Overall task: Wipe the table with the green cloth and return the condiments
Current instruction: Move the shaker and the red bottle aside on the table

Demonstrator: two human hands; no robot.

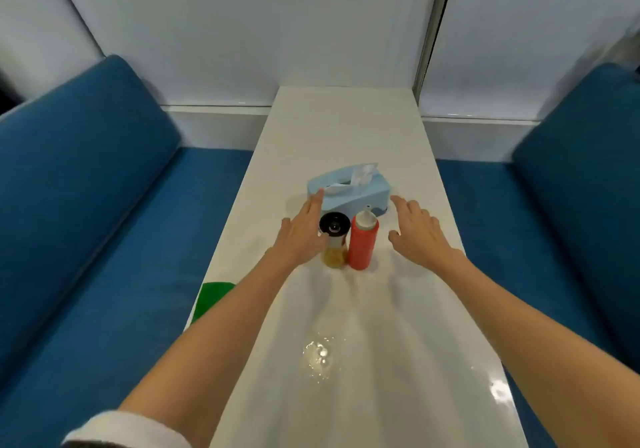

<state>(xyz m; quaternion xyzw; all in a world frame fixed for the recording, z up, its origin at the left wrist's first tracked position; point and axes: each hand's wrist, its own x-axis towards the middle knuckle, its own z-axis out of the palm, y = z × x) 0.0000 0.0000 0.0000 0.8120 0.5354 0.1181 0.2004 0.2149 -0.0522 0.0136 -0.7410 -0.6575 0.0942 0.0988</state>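
A red squeeze bottle (362,247) with a white cap and a glass oil bottle (334,242) with a black lid stand side by side in the middle of the white table (346,129). Behind them lies a light blue tissue box (349,191). My left hand (302,232) reaches with straight fingers along the left of the oil bottle, fingertips at the tissue box's left end. My right hand (417,231) hovers open to the right of the red bottle, holding nothing. The green cloth (211,298) lies at the table's left edge, partly hidden by my left forearm.
A small puddle of water (320,356) glistens on the near part of the table. Blue cushioned benches (104,226) run along both sides. A white wall (242,32) closes the far end of the table.
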